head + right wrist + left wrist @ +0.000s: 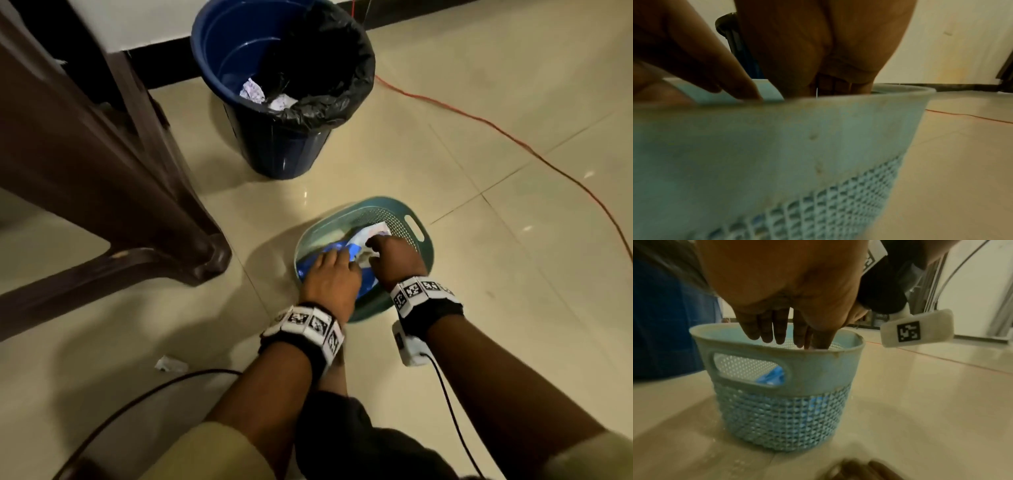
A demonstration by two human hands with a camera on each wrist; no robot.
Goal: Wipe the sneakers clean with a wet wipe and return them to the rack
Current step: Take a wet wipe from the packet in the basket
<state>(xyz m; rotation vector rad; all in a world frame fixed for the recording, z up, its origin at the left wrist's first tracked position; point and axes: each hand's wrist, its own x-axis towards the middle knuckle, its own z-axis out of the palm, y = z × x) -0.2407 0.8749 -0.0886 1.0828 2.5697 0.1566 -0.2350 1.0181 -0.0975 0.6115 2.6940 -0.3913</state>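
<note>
Hands meet inside a pale green basket (416,219) that stands on the tiled floor (513,308). The left hand (330,281) lies flat on a blue wet-wipe pack (346,248) in the basket, its fingers (764,331) straight and pointing down past the rim, so that grip is open and pressing the pack. The right hand (394,260) is just beside it, touching the pack's paler end, with its fingers (373,244) curled around something white at the pack's top; whether that is a wipe or the flap cannot be told. From the right wrist view the basket wall (818,138) fills the picture and hides what those fingers grip.

Beyond the basket stands a blue bin (274,144) with a black liner (329,61) and crumpled wipes (253,90) inside. A dark brown chair (113,171) is on the left, near a scrap of paper (169,364) on the floor. An orange cord (513,140) runs along the floor on the right. No sneakers or rack appear in any view.
</note>
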